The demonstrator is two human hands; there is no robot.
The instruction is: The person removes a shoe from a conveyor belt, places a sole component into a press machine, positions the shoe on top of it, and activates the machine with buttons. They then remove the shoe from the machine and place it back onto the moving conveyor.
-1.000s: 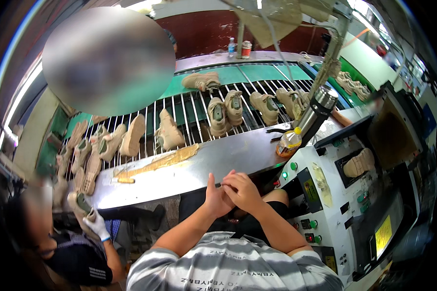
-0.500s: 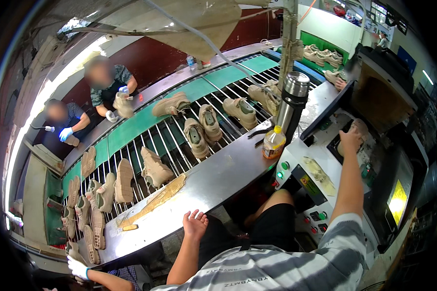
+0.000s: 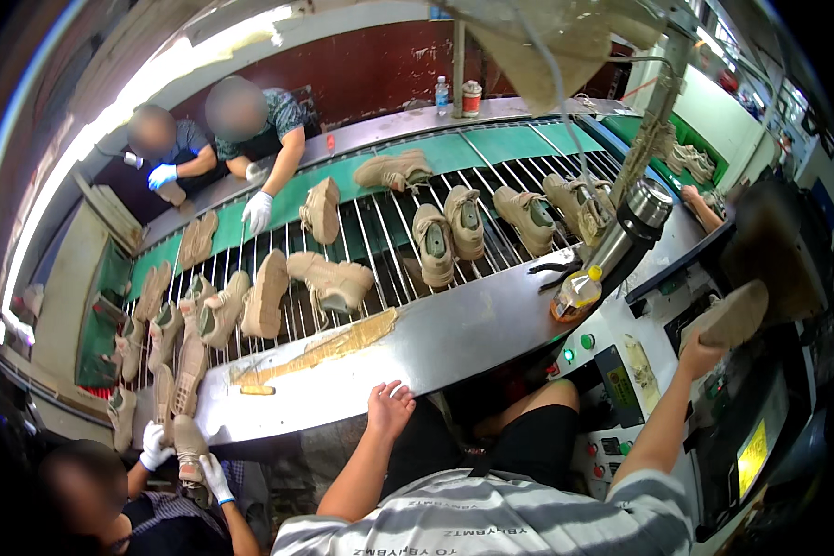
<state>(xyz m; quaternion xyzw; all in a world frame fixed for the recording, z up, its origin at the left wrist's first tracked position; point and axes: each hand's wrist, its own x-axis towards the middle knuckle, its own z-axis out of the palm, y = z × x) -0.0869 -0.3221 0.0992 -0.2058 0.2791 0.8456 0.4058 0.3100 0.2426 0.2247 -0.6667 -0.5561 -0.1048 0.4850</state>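
My right hand (image 3: 699, 356) grips a beige shoe (image 3: 730, 316) by one end, its sole turned toward me, just above the opening of the machine on my right. Fingers spread and palm up, my left hand (image 3: 392, 408) is held empty by the front edge of the metal table (image 3: 440, 345). Beyond that edge runs a roller conveyor with beige shoes on it, among them an upright pair with one shoe (image 3: 433, 246) in front. A shoe lying on its side (image 3: 332, 281) is the closest of them to my left hand.
A steel thermos (image 3: 625, 227) and a bottle of orange drink (image 3: 576, 295) stand near the machine's control panel (image 3: 618, 385). A small tool with a yellow handle (image 3: 258, 390) lies on the table. Co-workers with gloved hands (image 3: 259, 212) are across the conveyor; another at lower left handles a shoe (image 3: 189, 448).
My right hand has raised the shoe up from the machine and tipped it. My left hand stays open. Across the conveyor, a co-worker has set a shoe down on the rods. The view has turned.
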